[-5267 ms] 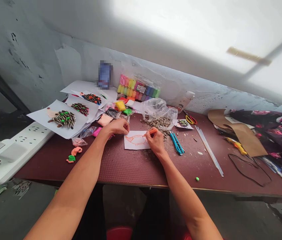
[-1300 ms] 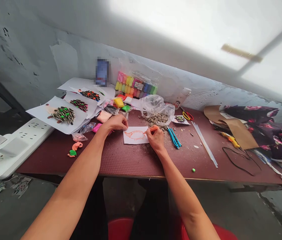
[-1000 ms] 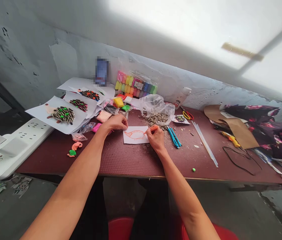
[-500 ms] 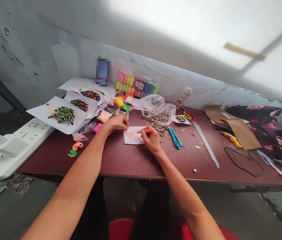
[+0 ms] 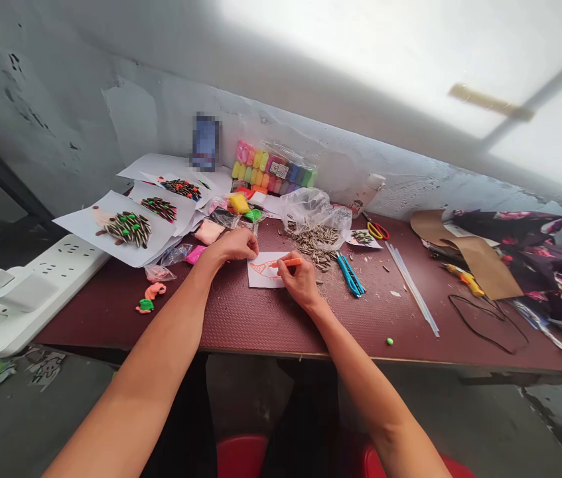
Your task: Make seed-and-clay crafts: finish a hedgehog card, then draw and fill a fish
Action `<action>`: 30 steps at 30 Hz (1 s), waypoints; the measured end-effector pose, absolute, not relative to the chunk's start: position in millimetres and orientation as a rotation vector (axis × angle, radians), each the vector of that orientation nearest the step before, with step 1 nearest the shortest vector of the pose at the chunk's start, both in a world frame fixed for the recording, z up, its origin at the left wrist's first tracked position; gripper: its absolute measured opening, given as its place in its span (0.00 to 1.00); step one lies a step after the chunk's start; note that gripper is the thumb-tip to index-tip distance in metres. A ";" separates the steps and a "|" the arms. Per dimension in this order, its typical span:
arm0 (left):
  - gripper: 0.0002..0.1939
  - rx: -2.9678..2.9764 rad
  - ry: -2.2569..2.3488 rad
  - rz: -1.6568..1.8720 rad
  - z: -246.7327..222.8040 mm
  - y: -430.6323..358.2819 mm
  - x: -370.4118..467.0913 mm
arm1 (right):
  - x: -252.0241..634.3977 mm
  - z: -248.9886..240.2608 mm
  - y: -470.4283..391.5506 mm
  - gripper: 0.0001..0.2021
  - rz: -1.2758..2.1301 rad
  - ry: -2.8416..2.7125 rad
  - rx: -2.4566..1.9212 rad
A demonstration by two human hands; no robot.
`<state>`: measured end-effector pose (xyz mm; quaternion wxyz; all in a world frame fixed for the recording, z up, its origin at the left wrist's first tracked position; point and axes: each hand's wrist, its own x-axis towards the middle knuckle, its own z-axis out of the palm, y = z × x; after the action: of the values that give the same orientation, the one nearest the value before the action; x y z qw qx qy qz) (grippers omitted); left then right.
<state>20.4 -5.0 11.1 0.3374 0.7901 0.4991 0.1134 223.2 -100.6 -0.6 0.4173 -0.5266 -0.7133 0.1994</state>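
A small white sheet of paper [image 5: 261,281] with an orange outline drawing lies on the brown table. My right hand [image 5: 300,279] is closed around an orange marker [image 5: 291,262], its tip on or just over the drawing. At the sheet's upper left corner, my left hand [image 5: 238,245] has its fingers pressed together on the edge; the exact grip is partly hidden. Just beyond my right hand is a pile of sunflower seeds [image 5: 318,242], spilling from a clear plastic bag [image 5: 318,207]. A blue utility knife [image 5: 350,275] rests to the right of the seeds.
Hedgehog pictures with seed spines [image 5: 129,229] and a white power strip [image 5: 26,299] are on the left. Packs of coloured clay [image 5: 271,169] lean at the wall. Rightward lie scissors [image 5: 377,230], clear glue sticks [image 5: 413,289] and a yellow glue gun [image 5: 467,279] with its cord.
My right hand has shifted very slightly left with the marker over the drawing. The left hand stays at the paper's corner.
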 end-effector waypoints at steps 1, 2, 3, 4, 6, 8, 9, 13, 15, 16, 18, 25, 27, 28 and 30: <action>0.13 2.058 1.299 0.293 10.6 -4.5 20.3 | 223.2 -0.7 -100.5 0.14 0.497 -1.794 -1.323; 0.13 2.057 1.297 0.292 10.0 -3.9 20.2 | 223.3 -0.9 -100.6 0.14 0.493 -1.795 -1.326; 0.14 2.057 1.292 0.291 9.3 -3.1 20.0 | 223.3 -1.0 -100.7 0.13 0.490 -1.796 -1.328; 0.14 2.058 1.287 0.290 8.6 -2.4 19.9 | 223.3 -1.2 -100.9 0.13 0.490 -1.797 -1.330; 0.14 2.059 1.276 0.287 7.4 -0.9 19.7 | 223.1 -1.5 -101.5 0.13 0.491 -1.796 -1.328; 0.14 2.056 1.274 0.281 6.7 0.0 19.5 | 223.0 -1.9 -101.9 0.14 0.496 -1.806 -1.321; 0.14 2.051 1.275 0.279 6.7 0.2 19.4 | 222.9 -2.1 -102.0 0.14 0.497 -1.812 -1.317; 0.14 2.034 1.262 0.281 7.9 -0.3 19.4 | 223.0 -3.0 -101.7 0.14 0.489 -1.821 -1.319; 0.14 2.030 1.259 0.278 8.7 -0.9 19.5 | 223.3 -3.2 -101.5 0.14 0.487 -1.819 -1.324; 0.14 2.030 1.261 0.276 9.0 -1.3 19.6 | 223.4 -3.2 -101.4 0.14 0.488 -1.820 -1.325; 0.14 2.037 1.266 0.276 9.4 -1.8 19.8 | 223.5 -3.2 -101.5 0.14 0.490 -1.826 -1.320; 0.15 2.051 1.266 0.279 8.1 -0.9 19.4 | 223.4 -5.0 -100.8 0.14 0.487 -1.808 -1.334; 0.15 2.048 1.263 0.280 7.1 -0.2 19.2 | 223.5 -5.4 -100.4 0.14 0.474 -1.802 -1.344; 0.15 2.046 1.264 0.280 6.8 0.1 19.1 | 223.6 -5.4 -100.3 0.14 0.470 -1.802 -1.348; 0.15 2.042 1.265 0.278 6.5 0.3 19.0 | 223.6 -4.9 -100.3 0.14 0.465 -1.806 -1.353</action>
<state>19.0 0.3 6.5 0.3538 0.7899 0.4891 0.1077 223.6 -100.3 -4.9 0.4069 -0.5364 -0.7161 0.1845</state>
